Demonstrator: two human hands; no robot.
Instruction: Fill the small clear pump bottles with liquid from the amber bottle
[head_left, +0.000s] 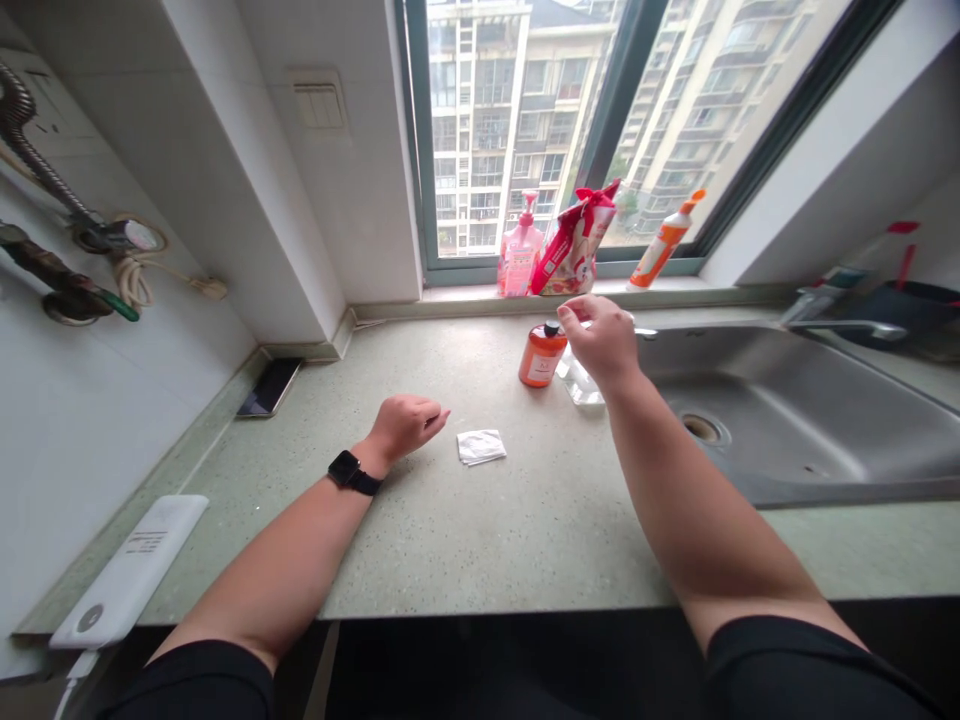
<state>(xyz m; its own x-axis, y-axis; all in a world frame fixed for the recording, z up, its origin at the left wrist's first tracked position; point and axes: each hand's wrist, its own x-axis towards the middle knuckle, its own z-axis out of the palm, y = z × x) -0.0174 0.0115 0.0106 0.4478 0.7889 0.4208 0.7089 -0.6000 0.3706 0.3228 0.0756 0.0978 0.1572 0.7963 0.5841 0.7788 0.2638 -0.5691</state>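
Observation:
My left hand rests on the countertop with its fingers curled closed, and nothing shows in it. Just right of it lies a folded white tissue, apart from the fingers. My right hand is raised at the counter's back, fingers bent in and thumb against them; whatever they may hold is hidden. Close to its left stands an upright orange bottle with a black cap and a pale label. Below the right hand is a clear, see-through container, partly covered by the hand.
A steel sink is set in on the right. On the windowsill stand a pink pump bottle, a red bag and an orange-white bottle. A phone and a white power bank lie left.

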